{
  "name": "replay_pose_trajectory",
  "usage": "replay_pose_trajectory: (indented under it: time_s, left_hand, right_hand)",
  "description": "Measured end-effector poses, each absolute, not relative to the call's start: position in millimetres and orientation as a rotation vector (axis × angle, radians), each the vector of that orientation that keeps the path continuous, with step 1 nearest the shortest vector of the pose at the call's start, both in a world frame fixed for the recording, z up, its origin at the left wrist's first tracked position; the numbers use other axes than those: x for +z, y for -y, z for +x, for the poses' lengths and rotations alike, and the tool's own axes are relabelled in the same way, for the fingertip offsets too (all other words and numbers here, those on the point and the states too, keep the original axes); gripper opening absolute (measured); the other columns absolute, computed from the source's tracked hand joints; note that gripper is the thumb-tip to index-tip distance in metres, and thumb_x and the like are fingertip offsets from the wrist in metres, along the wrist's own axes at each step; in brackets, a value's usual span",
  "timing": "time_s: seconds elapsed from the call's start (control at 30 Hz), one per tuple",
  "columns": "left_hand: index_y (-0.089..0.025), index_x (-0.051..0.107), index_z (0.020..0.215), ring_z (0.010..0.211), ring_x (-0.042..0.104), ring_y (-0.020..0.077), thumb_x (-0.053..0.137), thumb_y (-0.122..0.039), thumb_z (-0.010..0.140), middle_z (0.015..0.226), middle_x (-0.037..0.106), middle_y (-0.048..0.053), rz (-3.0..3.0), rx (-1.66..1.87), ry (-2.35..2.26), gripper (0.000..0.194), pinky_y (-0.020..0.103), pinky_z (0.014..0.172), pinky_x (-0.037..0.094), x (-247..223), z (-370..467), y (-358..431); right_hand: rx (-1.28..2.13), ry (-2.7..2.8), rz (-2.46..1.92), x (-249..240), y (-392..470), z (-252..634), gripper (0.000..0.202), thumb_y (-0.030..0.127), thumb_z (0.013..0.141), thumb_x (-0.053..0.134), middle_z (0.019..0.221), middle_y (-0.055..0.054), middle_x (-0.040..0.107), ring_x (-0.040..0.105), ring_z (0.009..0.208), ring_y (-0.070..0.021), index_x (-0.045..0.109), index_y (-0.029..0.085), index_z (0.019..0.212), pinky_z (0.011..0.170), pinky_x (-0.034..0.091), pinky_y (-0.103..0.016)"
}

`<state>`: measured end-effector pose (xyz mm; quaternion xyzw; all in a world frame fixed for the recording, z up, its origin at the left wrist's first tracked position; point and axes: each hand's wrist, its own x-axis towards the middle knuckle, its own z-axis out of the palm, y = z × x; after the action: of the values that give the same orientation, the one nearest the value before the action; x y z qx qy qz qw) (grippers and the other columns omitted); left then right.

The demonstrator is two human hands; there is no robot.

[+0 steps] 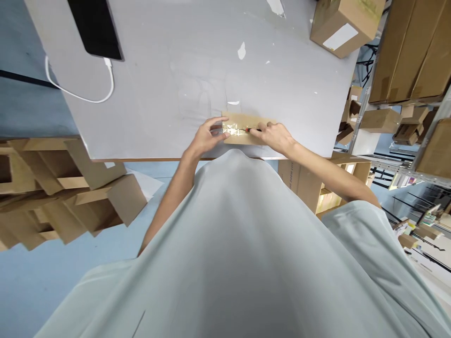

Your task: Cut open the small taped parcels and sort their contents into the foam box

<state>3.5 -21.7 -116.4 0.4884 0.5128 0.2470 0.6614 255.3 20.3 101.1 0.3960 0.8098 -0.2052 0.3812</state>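
A small brown cardboard box (239,139) with shiny clear tape along its top lies near the table's front edge. My left hand (208,135) rests at the box's left end, thumb and fingers on either side of the corner. From the right, my right hand (275,136) is closed round a small red and black tool (248,130), which looks like a cutter. The tool's red tip is on the taped middle of the box. Its blade is too small to make out, and my fingers hide most of its body.
On the grey table (151,103) lie a black phone (97,28) with a white cable (86,99), paper scraps (241,50) and a larger cardboard box (345,26) at the back right. Open cartons (63,188) stand left below the table; shelves with boxes are at right.
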Motion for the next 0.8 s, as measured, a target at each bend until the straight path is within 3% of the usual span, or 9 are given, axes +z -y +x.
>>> replay_pose_trajectory:
  time_s: [0.27,0.53,0.8]
  left_hand:
    - [-0.032,0.076,0.147,0.135,0.075,0.0326,0.091,-0.04,0.084,0.159,0.069,0.01,1.052,0.533,-1.279,0.066,0.053,0.117,0.066,-106.2,7.1,22.9]
    - [-0.033,0.077,0.142,0.126,0.079,0.0311,0.091,-0.037,0.082,0.157,0.073,0.009,1.018,0.603,-1.348,0.061,0.05,0.109,0.07,-106.3,17.8,31.6]
    - [-0.028,0.077,0.144,0.131,0.076,0.0306,0.084,-0.036,0.085,0.159,0.072,0.009,1.098,0.628,-1.363,0.06,0.051,0.119,0.064,-109.1,22.6,41.9]
  right_hand:
    - [-0.427,-2.033,1.06,121.2,-0.6,360.2,0.058,0.001,0.108,0.039,0.136,-0.017,0.077,0.071,0.103,-0.0284,0.059,0.026,0.157,0.072,0.042,-0.035]
    - [-0.45,-2.029,1.116,115.5,11.9,397.0,0.057,-0.001,0.107,0.049,0.133,-0.014,0.077,0.071,0.099,-0.0265,0.06,0.029,0.154,0.069,0.039,-0.035]
    - [-0.52,-2.04,1.212,108.9,33.6,418.4,0.05,-0.001,0.108,0.048,0.124,-0.012,0.078,0.069,0.097,-0.0252,0.065,0.028,0.145,0.068,0.032,-0.034]
